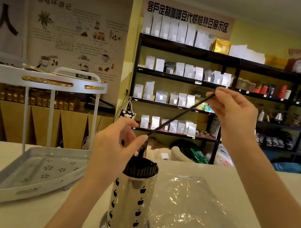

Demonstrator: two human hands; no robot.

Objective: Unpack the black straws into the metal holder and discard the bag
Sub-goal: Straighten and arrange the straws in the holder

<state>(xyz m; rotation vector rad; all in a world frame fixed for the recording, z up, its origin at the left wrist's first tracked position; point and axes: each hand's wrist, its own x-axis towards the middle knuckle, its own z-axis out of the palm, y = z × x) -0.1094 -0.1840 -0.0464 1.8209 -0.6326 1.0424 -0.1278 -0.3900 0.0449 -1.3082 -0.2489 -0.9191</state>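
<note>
Now we pinch one straw [180,113] at both ends, right hand [232,110] high, left hand [116,143] low over the holder [132,205] near the bench's front edge, its axis slanting down-left toward the rim, bag [198,218] lying beside.

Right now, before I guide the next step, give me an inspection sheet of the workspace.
Surface: pale table, no spills seen.
Job's things: metal holder upright, packed with black straws; single straw held slanted above it; empty clear bag lying flat right of holder.
Clutter: white two-tier rack on the table's left.
Grippers: left hand pinches the straw's lower end; right hand its upper end.
Cables: nothing seen on the table.
Surroundings: shelves of pouches behind.
</note>
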